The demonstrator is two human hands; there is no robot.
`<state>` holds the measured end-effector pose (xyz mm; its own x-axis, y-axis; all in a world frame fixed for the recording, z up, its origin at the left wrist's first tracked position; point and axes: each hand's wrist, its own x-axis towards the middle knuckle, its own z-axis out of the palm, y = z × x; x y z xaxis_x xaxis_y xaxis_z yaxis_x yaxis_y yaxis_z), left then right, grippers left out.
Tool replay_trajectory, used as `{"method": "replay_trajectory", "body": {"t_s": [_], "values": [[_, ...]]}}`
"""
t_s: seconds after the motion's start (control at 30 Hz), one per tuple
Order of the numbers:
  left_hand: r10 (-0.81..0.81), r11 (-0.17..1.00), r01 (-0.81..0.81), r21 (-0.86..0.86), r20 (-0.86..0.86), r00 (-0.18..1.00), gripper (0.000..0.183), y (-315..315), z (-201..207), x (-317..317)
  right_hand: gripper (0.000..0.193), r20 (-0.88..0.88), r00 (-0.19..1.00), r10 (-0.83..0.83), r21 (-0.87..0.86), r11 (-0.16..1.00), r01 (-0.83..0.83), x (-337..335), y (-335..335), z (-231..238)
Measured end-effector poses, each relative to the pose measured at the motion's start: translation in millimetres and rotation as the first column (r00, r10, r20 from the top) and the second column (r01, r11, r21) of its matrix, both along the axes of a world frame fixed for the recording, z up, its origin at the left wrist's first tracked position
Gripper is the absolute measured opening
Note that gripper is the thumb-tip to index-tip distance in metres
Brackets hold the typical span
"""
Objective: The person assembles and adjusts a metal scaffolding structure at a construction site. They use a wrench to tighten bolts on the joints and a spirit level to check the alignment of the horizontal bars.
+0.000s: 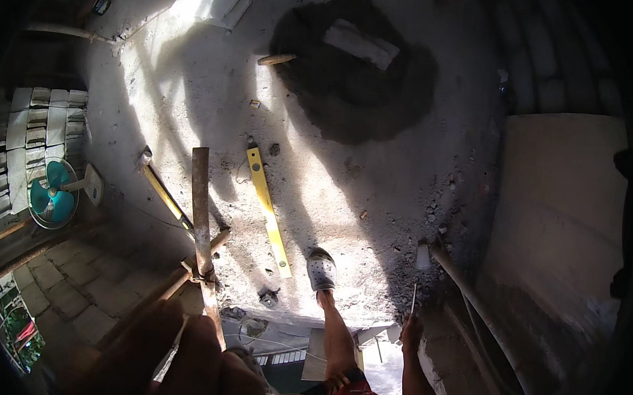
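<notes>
Large and dark in the lower left, my left hand (193,359) is raised close to the view. Its fingers are bent but apart, with light in the gap between them; nothing shows in them. On the lower right, my right hand (411,335) is closed around a thin, pale, rod-like tool (415,300) that points away from me; its exact kind cannot be made out. Rubble lies just beyond that tool. My foot in a grey clog (321,271) rests between the hands, right of a yellow spirit level (267,208) lying on the rough concrete floor.
A hammer (163,193) lies left of an upright rusty pole (200,206). Farther off, a pale block (361,44) sits on a dark wet patch (364,114), with a wooden handle (276,59) at its edge. A teal fan (53,194) and stacked blocks (38,122) stand left; a pipe (479,310) slants right.
</notes>
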<state>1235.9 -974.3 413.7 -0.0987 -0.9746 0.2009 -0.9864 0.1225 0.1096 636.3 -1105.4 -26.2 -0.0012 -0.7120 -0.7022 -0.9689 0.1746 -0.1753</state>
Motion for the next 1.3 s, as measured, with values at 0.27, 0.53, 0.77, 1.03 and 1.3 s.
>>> {"method": "replay_trajectory", "body": {"t_s": [0.27,0.53,0.77,1.03,1.3], "values": [[-0.201,0.979,0.199,-0.045,-0.038,0.979,0.023,-118,3,25,0.041,0.212,0.912,-0.351,0.315,0.908,0.276,27,-33,99],[-0.323,0.946,0.322,-0.026,-0.092,0.942,0.022,-240,-53,107,0.042,-0.220,0.799,-0.559,0.268,0.753,0.601,-36,-7,134],[-0.356,0.934,0.358,-0.013,-0.148,0.923,0.022,-286,-40,145,0.038,-0.190,0.754,-0.629,0.344,0.676,0.651,1,-41,140],[-0.205,0.979,0.200,-0.043,-0.203,0.958,0.021,-271,-12,181,0.032,0.083,0.986,0.144,0.070,0.986,-0.150,73,-162,127],[0.841,0.540,-0.571,0.618,-0.408,0.354,0.030,-175,-164,123,0.035,0.037,0.988,0.148,0.175,0.973,-0.152,199,-285,51]]}}
